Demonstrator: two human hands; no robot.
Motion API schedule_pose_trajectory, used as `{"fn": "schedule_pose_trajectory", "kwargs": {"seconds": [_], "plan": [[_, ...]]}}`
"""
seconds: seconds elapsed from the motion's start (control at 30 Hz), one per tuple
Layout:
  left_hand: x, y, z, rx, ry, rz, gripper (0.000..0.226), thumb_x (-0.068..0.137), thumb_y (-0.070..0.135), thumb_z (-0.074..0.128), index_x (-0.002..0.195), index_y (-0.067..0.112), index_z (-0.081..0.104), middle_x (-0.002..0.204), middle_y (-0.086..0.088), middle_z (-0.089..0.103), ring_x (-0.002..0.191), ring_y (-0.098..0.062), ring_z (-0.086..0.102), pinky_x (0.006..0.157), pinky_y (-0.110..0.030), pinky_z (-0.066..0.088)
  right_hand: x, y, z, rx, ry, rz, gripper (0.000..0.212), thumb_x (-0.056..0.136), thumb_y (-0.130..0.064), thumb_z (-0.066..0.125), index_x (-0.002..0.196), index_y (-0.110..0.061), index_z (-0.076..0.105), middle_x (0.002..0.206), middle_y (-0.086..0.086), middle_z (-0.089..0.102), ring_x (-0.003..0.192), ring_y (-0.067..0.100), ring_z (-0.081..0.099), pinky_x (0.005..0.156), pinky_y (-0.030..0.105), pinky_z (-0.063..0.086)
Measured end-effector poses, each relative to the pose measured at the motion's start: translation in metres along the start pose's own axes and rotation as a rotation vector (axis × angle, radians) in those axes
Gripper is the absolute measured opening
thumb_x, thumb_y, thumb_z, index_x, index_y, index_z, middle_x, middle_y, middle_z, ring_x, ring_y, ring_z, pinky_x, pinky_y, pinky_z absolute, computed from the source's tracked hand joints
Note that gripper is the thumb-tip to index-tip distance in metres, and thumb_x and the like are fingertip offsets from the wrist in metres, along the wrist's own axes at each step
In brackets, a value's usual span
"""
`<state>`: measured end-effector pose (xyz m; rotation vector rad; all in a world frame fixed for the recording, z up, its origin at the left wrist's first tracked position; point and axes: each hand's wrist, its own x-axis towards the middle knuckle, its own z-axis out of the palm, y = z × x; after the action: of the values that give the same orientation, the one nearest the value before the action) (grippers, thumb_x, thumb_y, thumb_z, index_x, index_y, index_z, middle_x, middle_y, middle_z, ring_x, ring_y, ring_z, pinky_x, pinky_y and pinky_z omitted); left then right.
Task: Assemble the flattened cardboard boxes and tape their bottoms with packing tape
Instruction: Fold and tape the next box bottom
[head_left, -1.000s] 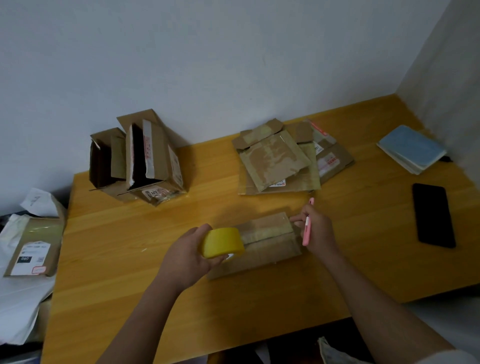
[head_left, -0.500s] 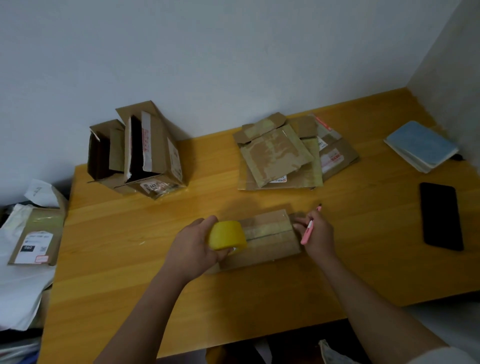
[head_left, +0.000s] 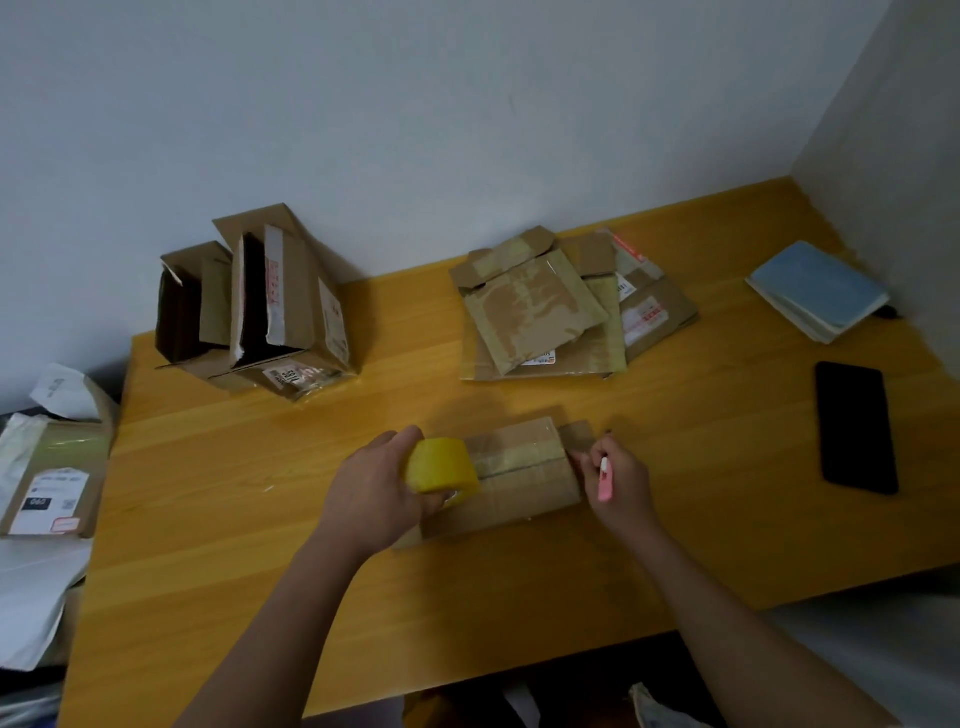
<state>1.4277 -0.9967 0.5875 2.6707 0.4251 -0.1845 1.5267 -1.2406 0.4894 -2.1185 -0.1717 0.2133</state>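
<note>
We see the left hand (head_left: 371, 491) curled around the yellow tape roll (head_left: 442, 465), pressing it at the left end of the small cardboard box (head_left: 519, 475), which lies on the wooden table (head_left: 249, 519) between both hands. The right hand (head_left: 618, 480) pinches a pink cutter (head_left: 604, 478), its fingertips touching the box's right end. Beyond the fingers sit the flattened boxes (head_left: 550, 306); far left of them stand the assembled boxes (head_left: 260, 306). Right of the right hand lies a black phone (head_left: 854, 427).
</note>
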Motion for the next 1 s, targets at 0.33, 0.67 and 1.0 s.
{"fn": "schedule_pose_trajectory", "kwargs": {"seconds": [0.33, 0.67, 1.0], "plan": [[-0.001, 0.007, -0.003, 0.088, -0.074, -0.03, 0.061, 0.076, 0.058, 0.071, 0.119, 0.023, 0.046, 0.106, 0.0, 0.055, 0.086, -0.026, 0.054, 0.063, -0.034, 0.041, -0.038, -0.011, 0.034, 0.017, -0.252, -0.089, 0.05, 0.098, 0.002, 0.044, 0.145, -0.015, 0.044, 0.106, 0.0, 0.055, 0.075, -0.005, 0.049, 0.066, 0.008, 0.038], [-0.002, -0.005, -0.013, 0.153, -0.123, -0.051, 0.072, 0.082, 0.061, 0.064, 0.137, 0.021, 0.038, 0.113, -0.007, 0.058, 0.096, -0.031, 0.057, 0.064, -0.034, 0.039, -0.037, -0.019, 0.04, -0.223, -0.336, -0.047, 0.052, 0.103, -0.008, 0.035, 0.153, -0.02, 0.027, 0.141, 0.021, 0.041, 0.122, 0.028, 0.049, 0.098, 0.036, 0.045], [-0.024, -0.05, -0.01, 0.251, -0.206, -0.054, 0.068, 0.085, 0.057, 0.063, 0.136, 0.021, 0.037, 0.123, -0.006, 0.057, 0.104, -0.031, 0.058, 0.074, -0.038, 0.046, -0.039, -0.023, 0.041, -0.349, -0.257, -0.141, 0.041, 0.105, -0.026, 0.039, 0.145, -0.019, 0.043, 0.115, -0.01, 0.049, 0.086, -0.01, 0.04, 0.08, 0.009, 0.037]]}}
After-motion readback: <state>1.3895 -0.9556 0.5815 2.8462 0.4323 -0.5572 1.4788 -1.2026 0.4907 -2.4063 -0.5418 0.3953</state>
